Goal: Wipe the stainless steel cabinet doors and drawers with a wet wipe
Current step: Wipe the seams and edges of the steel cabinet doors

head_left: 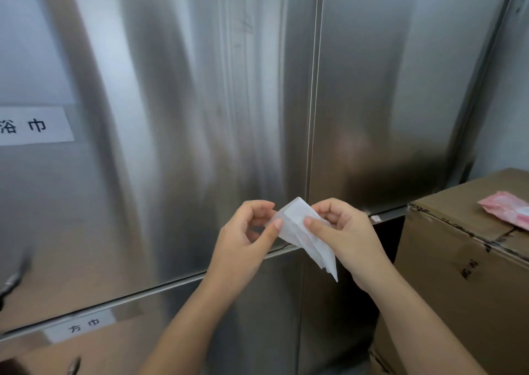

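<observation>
White against brushed steel: you hold a thin, folded white wet wipe [294, 220] between both hands, in front of the tall stainless steel cabinet doors [200, 88]. Your left hand [243, 237] pinches the wipe's left edge between thumb and curled fingers. Your right hand [352, 240] grips the other side, thumb pressed on its face.

The wipe's long axis slants from a peak at upper left, between the two hands, down to a loose tail at lower right that hangs beside the right palm. It appears to touch no steel. It sits before the bottom edge of the upper doors, just left of the vertical seam [314, 88] where they meet. The door panels rise straight ahead and above both hands; the lower stainless steel fronts [272, 331] lie below your wrists.

Judged from the fold, the wipe is not yet opened and wiping has not begun. The right hand holds most of the cloth and seems better placed to carry it up to the panel. A brown cardboard box [458, 260] bearing a crumpled pink packet [506, 211] stands close at right.
</observation>
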